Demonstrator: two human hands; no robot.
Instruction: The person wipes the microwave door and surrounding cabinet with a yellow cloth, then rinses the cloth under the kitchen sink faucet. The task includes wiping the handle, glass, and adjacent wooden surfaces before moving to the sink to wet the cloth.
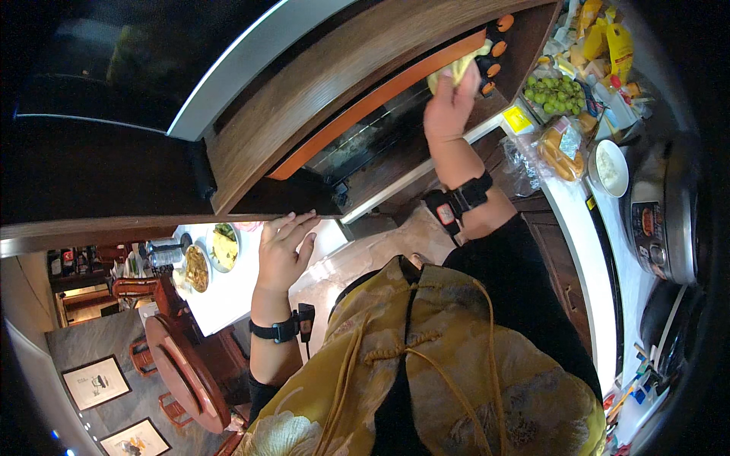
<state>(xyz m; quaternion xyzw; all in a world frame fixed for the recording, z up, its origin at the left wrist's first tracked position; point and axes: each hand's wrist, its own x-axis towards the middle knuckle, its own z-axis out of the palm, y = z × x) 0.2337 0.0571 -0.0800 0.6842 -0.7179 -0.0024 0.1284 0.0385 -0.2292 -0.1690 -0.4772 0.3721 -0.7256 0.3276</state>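
My right hand (453, 100), blurred, holds a pale yellow cloth (473, 58) against the front of a countertop-style oven set in a wooden cabinet niche. The cloth lies by the right end of the oven's long orange bar (376, 105), close to a row of several orange knobs (499, 48). Below that bar is the dark glass door (370, 131). My left hand (285, 251) holds nothing; its spread fingers rest at the lower edge of the cabinet's side panel (251, 215).
On the right counter are green grapes (553, 94), bagged bread (560, 151), a white bowl (609, 168) and a metal cooker (664, 222). At left, plates of food (223, 248) stand on a white counter (228, 302). A round wooden table (185, 373) stands beyond.
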